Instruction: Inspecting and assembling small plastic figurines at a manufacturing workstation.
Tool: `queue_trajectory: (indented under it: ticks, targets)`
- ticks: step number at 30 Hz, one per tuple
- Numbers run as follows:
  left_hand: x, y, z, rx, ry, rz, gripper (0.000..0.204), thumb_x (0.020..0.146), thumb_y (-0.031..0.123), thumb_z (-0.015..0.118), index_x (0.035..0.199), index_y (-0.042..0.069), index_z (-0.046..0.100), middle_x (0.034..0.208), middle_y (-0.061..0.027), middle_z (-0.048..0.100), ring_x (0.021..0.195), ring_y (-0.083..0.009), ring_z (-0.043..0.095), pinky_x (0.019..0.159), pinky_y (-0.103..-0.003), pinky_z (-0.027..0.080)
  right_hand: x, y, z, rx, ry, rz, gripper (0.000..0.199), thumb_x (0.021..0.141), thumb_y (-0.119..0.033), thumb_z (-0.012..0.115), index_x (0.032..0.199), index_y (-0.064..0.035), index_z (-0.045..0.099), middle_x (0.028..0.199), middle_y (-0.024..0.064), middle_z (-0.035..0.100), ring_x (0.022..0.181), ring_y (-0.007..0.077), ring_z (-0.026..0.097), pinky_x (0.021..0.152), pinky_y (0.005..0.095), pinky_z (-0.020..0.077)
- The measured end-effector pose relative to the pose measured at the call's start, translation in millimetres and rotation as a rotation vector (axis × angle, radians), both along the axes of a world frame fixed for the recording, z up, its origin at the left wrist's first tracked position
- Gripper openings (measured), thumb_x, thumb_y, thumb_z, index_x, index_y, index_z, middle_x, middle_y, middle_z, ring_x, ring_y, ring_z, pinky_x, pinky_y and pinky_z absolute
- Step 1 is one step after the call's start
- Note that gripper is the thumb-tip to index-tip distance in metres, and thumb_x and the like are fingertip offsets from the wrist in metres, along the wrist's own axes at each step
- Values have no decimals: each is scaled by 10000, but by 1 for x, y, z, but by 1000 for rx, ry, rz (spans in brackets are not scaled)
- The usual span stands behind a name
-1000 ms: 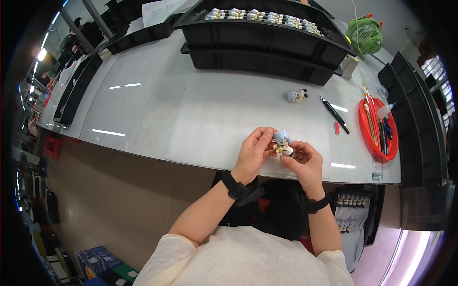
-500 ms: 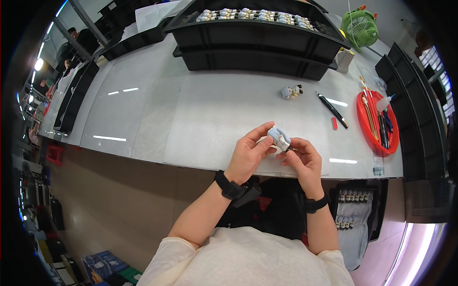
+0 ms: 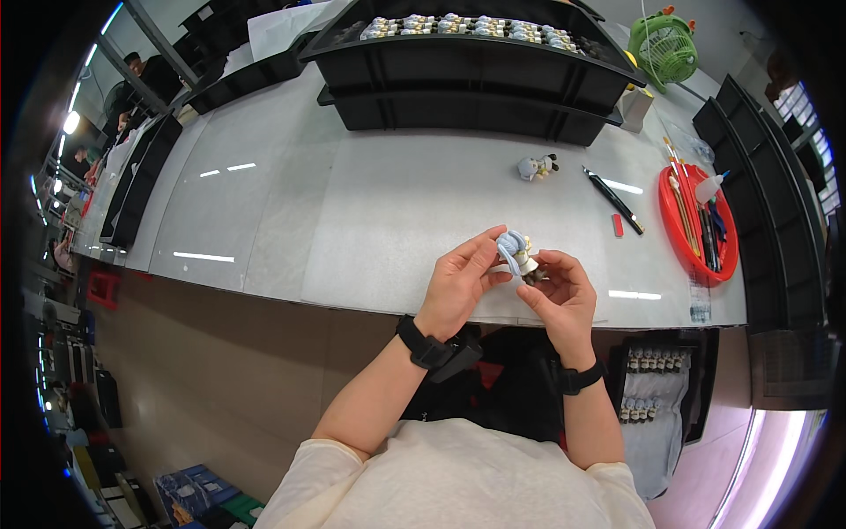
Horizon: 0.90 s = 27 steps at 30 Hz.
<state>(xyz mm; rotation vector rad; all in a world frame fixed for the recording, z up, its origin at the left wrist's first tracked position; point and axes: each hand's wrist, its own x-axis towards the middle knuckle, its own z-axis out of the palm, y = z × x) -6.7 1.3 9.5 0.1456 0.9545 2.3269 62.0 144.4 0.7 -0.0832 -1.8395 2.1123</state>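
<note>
I see my left hand (image 3: 460, 282) and my right hand (image 3: 557, 291) close together over the front edge of the white table (image 3: 291, 203), and both pinch one small toy figure with a pale blue head (image 3: 516, 252) between their fingertips. Farther back on the table lies a second little figure (image 3: 536, 167) all by itself, with a black pen (image 3: 612, 198) near it and a red tray (image 3: 674, 225) of brushes off to my right. Long black trays (image 3: 458, 84) sit at the back, next to a green fan (image 3: 663, 48).
</note>
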Motion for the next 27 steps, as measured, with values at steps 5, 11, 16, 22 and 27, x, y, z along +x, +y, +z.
queue_trajectory:
  ticks: [5, 11, 16, 22, 27]
  targets:
    - [1, -1, -7, -153, 219, 27, 378, 852, 28, 506, 1225, 19, 448, 1052, -63, 556, 912, -105, 539, 766, -241, 463, 0, -3, 5, 21, 15, 40, 397, 714, 20, 665, 1073, 1, 497, 1041, 76, 525, 925, 127, 524, 738, 238, 467]
    - [5, -3, -6, -75, 241, -12, 399, 828, -64, 443, 1222, -7, 433, 1122, -127, 532, 1002, -180, 522, 868, -306, 424, 2, 2, 10, -141, -102, 98, 235, 821, -61, 565, 1038, -4, 495, 973, 68, 548, 855, 115, 549, 746, 239, 455]
    - [6, -4, -12, -121, 413, -6, 384, 777, -129, 437, 1141, -32, 511, 1184, -156, 505, 1082, -213, 494, 939, -326, 381, 0, 8, 1, -120, -20, 255, 242, 793, 10, 550, 1027, 21, 493, 983, 74, 548, 903, 118, 535, 772, 245, 455]
    - [7, -4, -6, -281, 511, 31, 348, 827, -37, 479, 1174, -6, 484, 1245, -140, 460, 1136, -224, 447, 974, -358, 342, 38, 46, 15, -42, -8, 143, 253, 759, 87, 554, 1004, 25, 531, 965, 72, 558, 905, 117, 531, 766, 242, 460]
    - [3, -1, -11, -333, 510, -20, 328, 838, -2, 481, 1167, 7, 484, 1228, -132, 473, 1123, -217, 454, 978, -360, 338, 132, 155, -20, -52, 65, -529, 297, 728, 99, 577, 1005, 0, 532, 946, 45, 571, 882, 116, 553, 781, 251, 466]
